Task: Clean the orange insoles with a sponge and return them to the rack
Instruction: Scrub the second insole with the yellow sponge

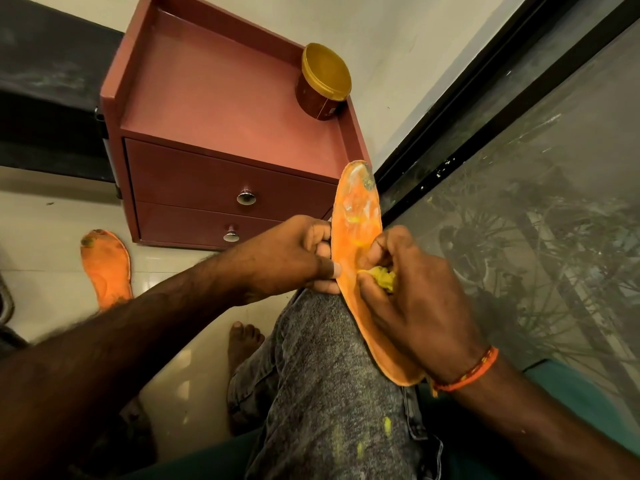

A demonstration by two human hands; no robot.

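We hold one orange insole (356, 233) upright over our knee (322, 327), just in front of the red drawer cabinet (221, 109) and level with its lower drawer. Our left hand (287, 258) pinches the insole's edge at mid-length, thumb on the near face and fingers curled behind. Our right hand (412, 299) is closed around a crumpled yellow sponge (381, 277), pressing it against the insole's face. The insole looks thin, light and floppy, likely slick where wet, so we judge it best gripped along the edge near the spot being rubbed. The second insole (105, 268) lies flat on the floor left of the cabinet, stained at the toe. No rack shows here.
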